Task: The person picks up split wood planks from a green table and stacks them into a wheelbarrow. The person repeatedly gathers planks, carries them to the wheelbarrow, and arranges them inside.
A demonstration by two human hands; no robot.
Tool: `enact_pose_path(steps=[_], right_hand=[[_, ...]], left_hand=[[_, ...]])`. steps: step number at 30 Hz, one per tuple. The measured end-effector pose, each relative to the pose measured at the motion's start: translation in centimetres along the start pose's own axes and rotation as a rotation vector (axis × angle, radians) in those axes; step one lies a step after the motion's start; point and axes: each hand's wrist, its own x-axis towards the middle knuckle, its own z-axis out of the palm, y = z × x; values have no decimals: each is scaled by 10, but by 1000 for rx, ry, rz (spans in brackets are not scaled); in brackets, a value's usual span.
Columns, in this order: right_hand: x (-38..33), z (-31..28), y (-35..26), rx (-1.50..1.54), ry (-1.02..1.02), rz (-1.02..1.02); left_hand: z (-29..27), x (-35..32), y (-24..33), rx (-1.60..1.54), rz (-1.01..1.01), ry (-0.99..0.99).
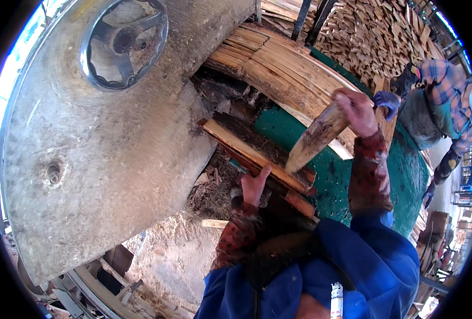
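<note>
We see bluish-white glare along left rim, thinner streaks upper right. Panel (113, 170) lit softly; wheel (125, 40) glints. Deep shadow just below centre. Right hand (357, 112) slightly blurred to us. Fisheye bends edges; corners black.

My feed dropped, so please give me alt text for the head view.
The right hand holds a rough wooden slab; the left hand grips a narrow board. Stacked planks lie beyond, by a green surface. A large grey panel with a handwheel fills the left; a co-worker is at right.
</note>
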Motion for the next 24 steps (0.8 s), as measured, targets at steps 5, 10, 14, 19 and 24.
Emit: enact_pose_path(steps=[5, 10, 14, 19, 24], right_hand=[[63, 99, -3, -12, -307, -333], [93, 207, -35, -125, -388, -343], [93, 280, -36, -190, -373, -412], [71, 321, -62, -124, -390, -343], [27, 301, -32, -23, -269, -181]], left_hand=[[1, 7, -18, -62, 130, 30], [-8, 3, -15, 83, 7, -42], [-6, 2, -5, 160, -52, -104], [-20, 2, -29, 243, 12, -38], [0, -10, 8, -114, -91, -102]])
